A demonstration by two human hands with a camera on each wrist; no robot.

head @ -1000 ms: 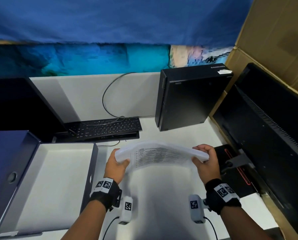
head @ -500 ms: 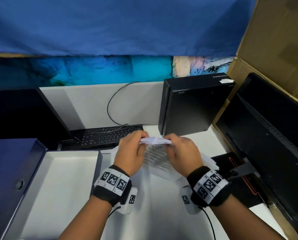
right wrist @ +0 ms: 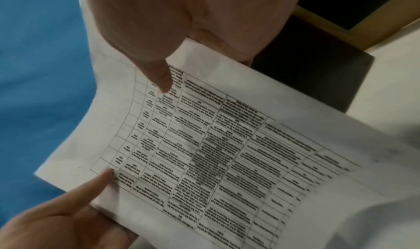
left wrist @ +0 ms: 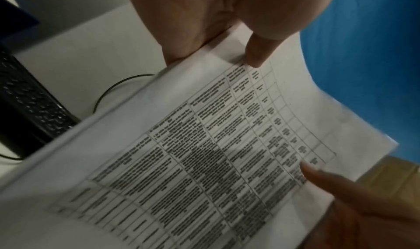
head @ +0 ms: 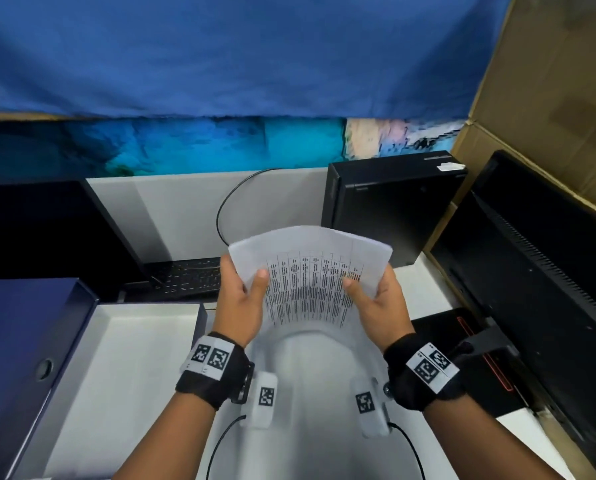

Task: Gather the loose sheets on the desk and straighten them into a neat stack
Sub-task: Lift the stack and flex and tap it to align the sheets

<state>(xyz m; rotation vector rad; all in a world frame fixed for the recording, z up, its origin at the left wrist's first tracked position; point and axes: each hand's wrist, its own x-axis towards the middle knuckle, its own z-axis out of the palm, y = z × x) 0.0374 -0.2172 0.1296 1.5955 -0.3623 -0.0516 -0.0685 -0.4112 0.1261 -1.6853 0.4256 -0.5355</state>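
Observation:
A bundle of white sheets (head: 310, 271) printed with a table stands nearly upright above the white desk (head: 431, 292), its lower part blurred. My left hand (head: 244, 289) grips its left edge, thumb on the printed face. My right hand (head: 369, 292) grips the right edge the same way. In the left wrist view the sheets (left wrist: 204, 154) fill the frame, my left thumb (left wrist: 259, 55) presses the top margin and the right thumb shows at lower right. In the right wrist view the sheets (right wrist: 216, 145) curve between both thumbs.
An open blue box with a white inside (head: 123, 375) lies at the left. A black keyboard (head: 189, 277) and cable sit behind the hands, with a black computer case (head: 390, 209) beyond. A dark monitor (head: 538, 289) and cardboard stand at the right.
The hands, which met at the top of the folded-looking bundle half a second ago, have moved apart to its side edges, and the sheets now stand up facing me.

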